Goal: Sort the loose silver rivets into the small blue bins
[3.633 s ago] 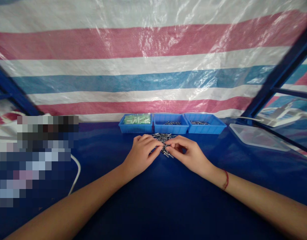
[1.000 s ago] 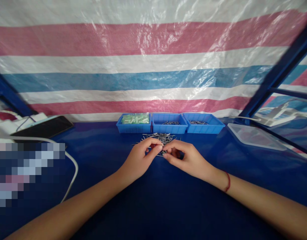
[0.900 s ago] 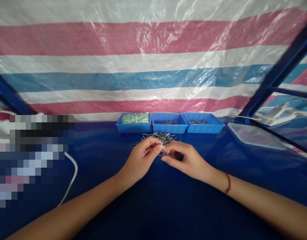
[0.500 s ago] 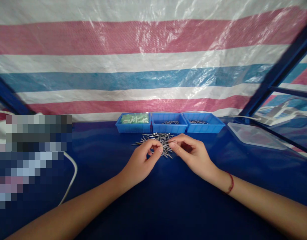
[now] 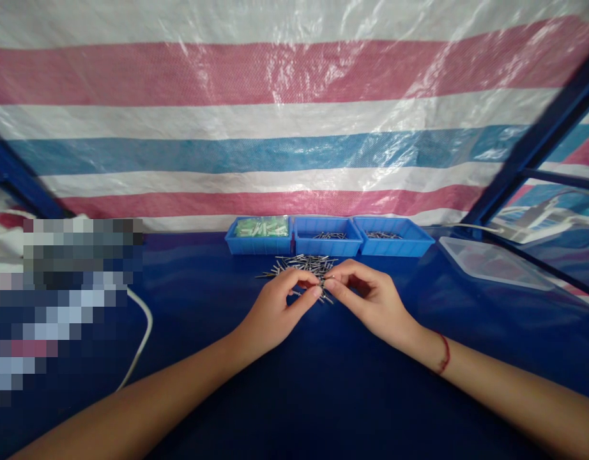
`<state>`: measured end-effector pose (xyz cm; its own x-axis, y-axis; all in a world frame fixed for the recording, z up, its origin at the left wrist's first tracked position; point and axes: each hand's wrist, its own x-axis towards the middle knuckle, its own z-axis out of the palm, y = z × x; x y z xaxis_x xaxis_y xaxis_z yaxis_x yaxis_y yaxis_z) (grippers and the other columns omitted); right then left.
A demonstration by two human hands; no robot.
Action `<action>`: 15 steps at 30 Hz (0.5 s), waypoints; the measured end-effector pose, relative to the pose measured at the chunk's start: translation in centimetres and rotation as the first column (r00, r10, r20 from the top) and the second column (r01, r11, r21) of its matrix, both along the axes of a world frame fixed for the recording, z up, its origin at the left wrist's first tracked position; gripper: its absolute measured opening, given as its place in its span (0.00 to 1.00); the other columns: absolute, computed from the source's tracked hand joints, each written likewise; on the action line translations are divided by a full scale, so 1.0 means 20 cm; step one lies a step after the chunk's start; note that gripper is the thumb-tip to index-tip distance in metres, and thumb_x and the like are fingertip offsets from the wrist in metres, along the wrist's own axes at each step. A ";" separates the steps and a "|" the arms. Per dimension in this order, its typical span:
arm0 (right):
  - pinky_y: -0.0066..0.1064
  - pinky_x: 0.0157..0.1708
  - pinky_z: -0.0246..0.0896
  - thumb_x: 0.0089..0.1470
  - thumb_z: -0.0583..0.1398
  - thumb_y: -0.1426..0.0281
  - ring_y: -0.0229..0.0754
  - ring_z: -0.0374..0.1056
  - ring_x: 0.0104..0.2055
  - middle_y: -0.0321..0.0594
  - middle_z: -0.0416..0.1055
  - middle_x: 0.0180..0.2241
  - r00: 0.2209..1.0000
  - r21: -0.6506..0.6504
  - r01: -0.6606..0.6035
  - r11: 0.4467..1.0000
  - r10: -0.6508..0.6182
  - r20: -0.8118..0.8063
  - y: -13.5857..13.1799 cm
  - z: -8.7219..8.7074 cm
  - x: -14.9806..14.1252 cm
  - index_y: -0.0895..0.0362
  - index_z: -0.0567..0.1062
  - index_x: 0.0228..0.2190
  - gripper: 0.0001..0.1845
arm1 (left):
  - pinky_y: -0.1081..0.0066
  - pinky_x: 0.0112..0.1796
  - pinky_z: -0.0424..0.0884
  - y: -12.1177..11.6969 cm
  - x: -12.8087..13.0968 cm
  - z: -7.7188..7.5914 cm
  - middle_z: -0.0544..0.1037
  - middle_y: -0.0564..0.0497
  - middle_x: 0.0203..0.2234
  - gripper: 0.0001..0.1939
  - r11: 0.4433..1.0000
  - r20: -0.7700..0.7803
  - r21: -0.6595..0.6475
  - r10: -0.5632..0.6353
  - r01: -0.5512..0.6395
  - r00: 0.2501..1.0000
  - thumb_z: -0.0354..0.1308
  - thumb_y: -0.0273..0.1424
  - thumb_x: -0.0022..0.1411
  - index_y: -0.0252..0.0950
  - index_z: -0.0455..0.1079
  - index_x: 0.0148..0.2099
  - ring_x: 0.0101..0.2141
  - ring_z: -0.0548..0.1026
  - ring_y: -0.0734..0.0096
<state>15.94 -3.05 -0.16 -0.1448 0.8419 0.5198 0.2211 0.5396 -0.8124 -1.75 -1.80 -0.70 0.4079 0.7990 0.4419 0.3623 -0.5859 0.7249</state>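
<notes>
A loose pile of small metal pins (image 5: 304, 264) lies on the dark blue table (image 5: 294, 383), just in front of three blue bins. My left hand (image 5: 275, 310) and my right hand (image 5: 368, 297) meet at the pile's near edge, fingertips almost touching. Each hand is closed in a pinch on something thin that I cannot make out clearly. A red string circles my right wrist.
Three blue bins stand in a row at the back: the left bin (image 5: 259, 235) holds pale green pieces, the middle bin (image 5: 327, 237) and right bin (image 5: 390, 237) hold metal pins. A clear lid (image 5: 496, 263) lies at the right. A white cable (image 5: 141, 338) curves at the left. A striped tarp hangs behind.
Both hands have lifted and worked small pieces between their fingertips, then come back together at the pile's near edge. The pile is spread a little wider than at first.
</notes>
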 end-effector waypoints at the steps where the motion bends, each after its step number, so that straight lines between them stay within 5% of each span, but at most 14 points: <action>1: 0.28 0.24 0.61 0.51 0.62 0.65 0.35 0.64 0.24 0.35 0.69 0.24 1.000 0.000 -0.005 1.000 0.005 -0.001 0.00 0.00 0.00 0.56 0.74 0.29 0.07 | 0.71 0.37 0.69 0.00 0.00 0.00 0.76 0.52 0.35 0.04 1.000 0.002 -0.002 0.005 -0.005 1.000 0.54 0.31 0.62 0.38 0.68 0.40 0.35 0.73 0.71; 11: 0.28 0.23 0.58 0.53 0.60 0.67 0.34 0.62 0.24 0.36 0.67 0.24 0.999 -0.021 -0.039 0.999 0.040 0.027 0.01 -0.02 0.01 0.57 0.74 0.31 0.06 | 0.72 0.36 0.67 0.01 0.00 0.00 0.75 0.52 0.34 0.04 0.999 0.031 -0.014 0.030 -0.029 0.999 0.55 0.29 0.61 0.37 0.69 0.39 0.36 0.73 0.71; 15: 0.28 0.24 0.58 0.54 0.59 0.67 0.35 0.62 0.25 0.37 0.68 0.25 0.988 0.027 -0.028 0.999 0.024 0.154 0.03 -0.03 0.02 0.57 0.75 0.31 0.06 | 0.72 0.35 0.67 0.00 0.00 0.01 0.75 0.52 0.33 0.03 0.996 0.053 0.043 0.070 -0.072 0.996 0.56 0.29 0.60 0.37 0.69 0.38 0.35 0.72 0.71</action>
<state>16.30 -2.45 -0.68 -0.2464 0.8218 0.5138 0.3272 0.5695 -0.7540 -1.71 -1.83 -0.50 0.3267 0.8040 0.4969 0.3670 -0.5924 0.7172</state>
